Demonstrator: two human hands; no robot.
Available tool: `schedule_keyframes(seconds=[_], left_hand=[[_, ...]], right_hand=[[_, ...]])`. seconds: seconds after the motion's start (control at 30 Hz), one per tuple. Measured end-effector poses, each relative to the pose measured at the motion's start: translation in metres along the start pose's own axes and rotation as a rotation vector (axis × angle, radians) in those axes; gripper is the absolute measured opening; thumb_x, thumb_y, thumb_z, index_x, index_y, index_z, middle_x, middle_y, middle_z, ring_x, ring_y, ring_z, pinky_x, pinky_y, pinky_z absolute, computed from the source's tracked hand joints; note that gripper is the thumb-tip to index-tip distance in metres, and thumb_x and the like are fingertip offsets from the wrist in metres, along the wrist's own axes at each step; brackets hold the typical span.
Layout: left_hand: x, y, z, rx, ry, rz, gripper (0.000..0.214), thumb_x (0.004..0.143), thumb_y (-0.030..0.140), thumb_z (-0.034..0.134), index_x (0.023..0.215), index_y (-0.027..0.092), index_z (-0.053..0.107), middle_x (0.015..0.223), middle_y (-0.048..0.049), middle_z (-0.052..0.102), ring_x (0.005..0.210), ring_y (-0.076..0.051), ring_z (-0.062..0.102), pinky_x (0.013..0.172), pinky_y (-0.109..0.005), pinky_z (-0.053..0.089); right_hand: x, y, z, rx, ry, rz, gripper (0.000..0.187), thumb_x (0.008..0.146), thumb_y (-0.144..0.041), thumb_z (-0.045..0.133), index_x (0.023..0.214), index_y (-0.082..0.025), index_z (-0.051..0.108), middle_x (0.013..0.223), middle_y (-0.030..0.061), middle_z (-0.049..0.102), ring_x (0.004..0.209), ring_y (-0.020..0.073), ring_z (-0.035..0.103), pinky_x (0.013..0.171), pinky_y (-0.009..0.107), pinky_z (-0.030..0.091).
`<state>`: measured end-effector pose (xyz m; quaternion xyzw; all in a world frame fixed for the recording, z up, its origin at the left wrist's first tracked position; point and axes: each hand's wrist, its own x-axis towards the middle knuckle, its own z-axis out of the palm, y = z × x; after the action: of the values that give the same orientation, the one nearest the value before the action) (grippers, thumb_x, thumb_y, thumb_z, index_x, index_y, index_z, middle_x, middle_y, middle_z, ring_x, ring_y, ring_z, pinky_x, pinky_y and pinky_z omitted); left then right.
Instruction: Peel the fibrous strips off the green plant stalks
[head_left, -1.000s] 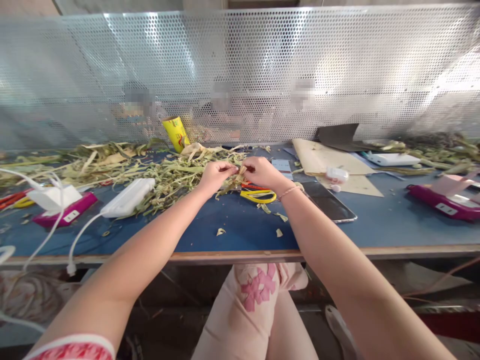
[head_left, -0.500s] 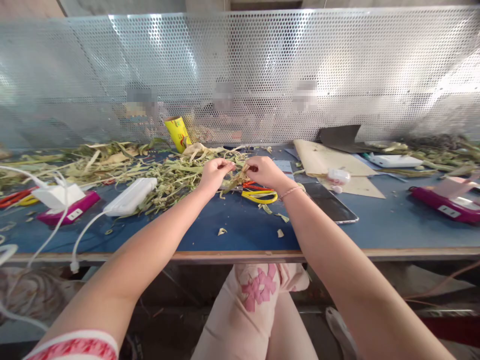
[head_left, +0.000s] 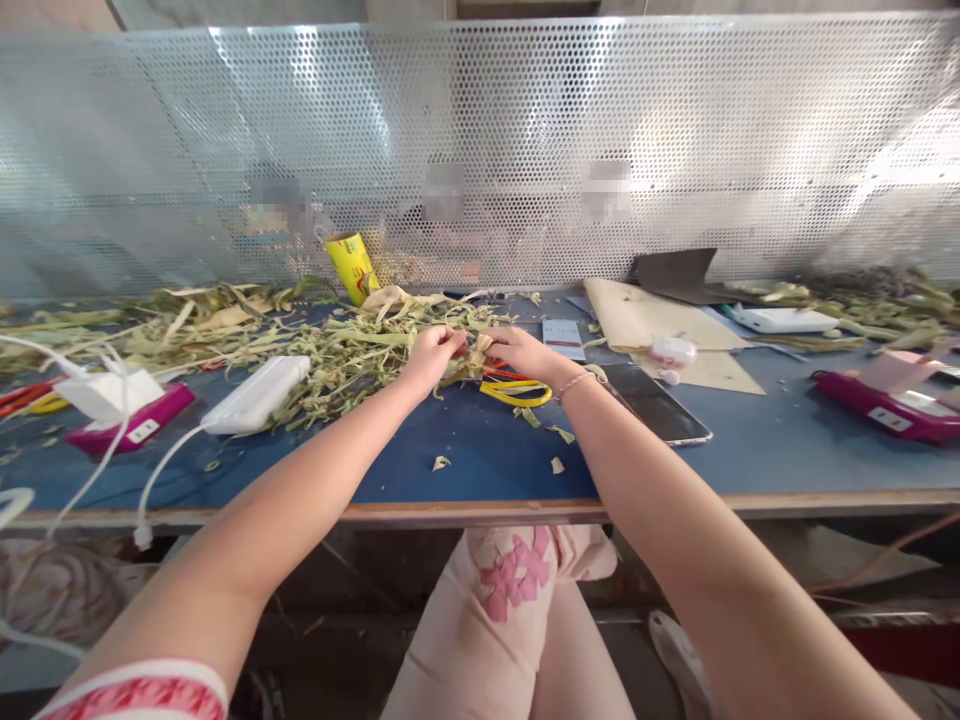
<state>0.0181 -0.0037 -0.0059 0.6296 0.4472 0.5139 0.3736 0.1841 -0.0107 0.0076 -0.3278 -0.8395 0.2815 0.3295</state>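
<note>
Evidently the husk [head_left: 480, 347] sits between the 2 hands, above the bench [head_left: 450, 460] and at the right edge of the leaf pile [head_left: 349, 350]. It lies just left of the right hand [head_left: 517, 350] and right of the left hand [head_left: 432, 360]; the right hand is the nearer. The right grip is pinched on it, fingertips bent down over its edge. The left grip is curled close beside, thumb toward fingers — I cannot tell whether a scrap is caught there. The husk is too crumpled and small for its long axis to be read surely.

It looks papery and dry, pale straw in colour, puckered into a small knot-like shape. The leaf pile is a tangle of thin, curled strips, dull green to buff, spreading left and far. Just near of the right hand lie the scissors [head_left: 517, 392], smooth yellow loops with red beside them. Right of these, partly behind the wrist, is the phone [head_left: 652, 405] — flat, dark and glossy. Far left of the hands leans a yellow tube [head_left: 351, 268], round and open-topped, before the perforated metal screen [head_left: 525, 110].
</note>
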Motion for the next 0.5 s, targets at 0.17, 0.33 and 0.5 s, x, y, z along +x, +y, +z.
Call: schedule_keyframes(seconds=[0.17,0.33,0.5], left_hand=[[-0.002,0.001,0.000,0.159,0.037,0.086,0.028,0.075,0.035,0.052,0.056,0.019,0.040,0.049,0.0051,0.041,0.050,-0.009,0.040,0.052,-0.023,0.032],[-0.004,0.005,-0.004,0.285,0.052,0.138,0.033,0.079,0.039,0.044,0.054,0.019,0.034,0.049,0.0053,0.029,0.048,-0.009,0.029,0.049,-0.024,0.023],[-0.004,0.010,-0.008,0.387,0.109,0.169,0.041,0.081,0.043,0.040,0.049,0.019,0.028,0.046,0.0044,0.025,0.046,-0.009,0.026,0.049,-0.027,0.020]], right_hand=[[0.005,-0.009,0.011,-0.032,0.019,-0.070,0.014,0.070,-0.026,0.035,0.068,-0.017,0.045,0.065,-0.0016,0.044,0.062,0.0106,0.040,0.061,0.024,0.032],[0.007,-0.012,0.019,-0.110,0.064,-0.117,0.013,0.071,-0.026,0.033,0.063,-0.018,0.039,0.058,-0.0030,0.041,0.058,0.0098,0.037,0.059,0.023,0.029],[0.006,-0.016,0.021,-0.108,0.114,-0.048,0.016,0.066,-0.024,0.035,0.052,-0.019,0.033,0.052,-0.0037,0.037,0.054,0.0081,0.033,0.055,0.024,0.025]])
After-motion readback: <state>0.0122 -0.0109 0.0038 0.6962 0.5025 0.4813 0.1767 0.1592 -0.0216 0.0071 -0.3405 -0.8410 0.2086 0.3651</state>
